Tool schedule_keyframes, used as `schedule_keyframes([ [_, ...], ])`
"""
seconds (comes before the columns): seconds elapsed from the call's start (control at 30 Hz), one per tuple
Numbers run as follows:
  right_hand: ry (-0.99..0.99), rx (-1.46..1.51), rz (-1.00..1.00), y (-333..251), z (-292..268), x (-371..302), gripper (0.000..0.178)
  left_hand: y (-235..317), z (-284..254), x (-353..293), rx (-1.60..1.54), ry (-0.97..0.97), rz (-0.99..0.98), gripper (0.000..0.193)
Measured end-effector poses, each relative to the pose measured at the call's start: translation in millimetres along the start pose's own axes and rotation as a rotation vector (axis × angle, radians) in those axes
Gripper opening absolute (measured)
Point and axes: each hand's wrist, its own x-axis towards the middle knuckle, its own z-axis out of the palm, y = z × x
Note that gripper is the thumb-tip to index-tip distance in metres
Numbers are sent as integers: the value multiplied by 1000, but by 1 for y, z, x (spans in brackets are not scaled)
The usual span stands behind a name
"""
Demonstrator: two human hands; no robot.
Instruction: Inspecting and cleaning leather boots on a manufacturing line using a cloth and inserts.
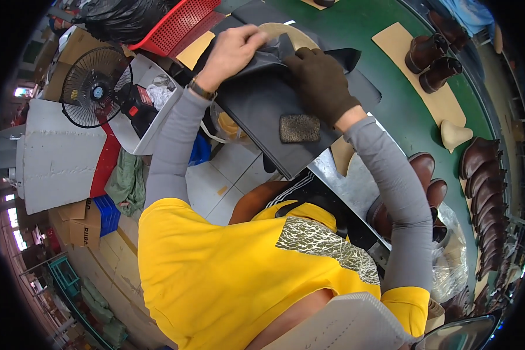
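Observation:
My bare left hand (234,53), with a dark band at the wrist, is closed at the far edge of a thin black sheet (268,60). Its fingertips are hidden, so what they pinch is unclear. Across from it, my right hand (322,80) wears a dark brown glove. Its fingers are curled down over the black sheet, by a curved tan piece (294,35) that arcs between both hands. What the gloved fingers grip is hidden. Nearer to me, a dark speckled rectangular block (299,128) lies on the black work surface (254,111).
Brown boots (426,52) stand on cardboard on the green table (385,76), with a row of brown shoe pieces (481,192) along its right side. A red basket (175,26) is at the far left, above a black fan (97,87). More brown shoes (421,169) sit beside my right arm.

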Motion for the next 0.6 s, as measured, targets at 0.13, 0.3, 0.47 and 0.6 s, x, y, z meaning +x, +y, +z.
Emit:
schedule_keyframes([
  [0.13, 4, 42, 115, 3, -4, 14, 18, 69, -10, -26, 484, 127, 601, 47],
  [0.3, 214, 77, 103, -25, -9, -22, 46, 40, 16, -27, 591, -85, 423, 24],
  [0.47, 376, 276, 108, -61, -28, -90, 85, 110, 6, -7, 71, -148, 226, 20],
  [0.6, 634, 511, 317, -52, -67, -122, 100, 168, 51, -41, -874, -272, -1, 27],
])
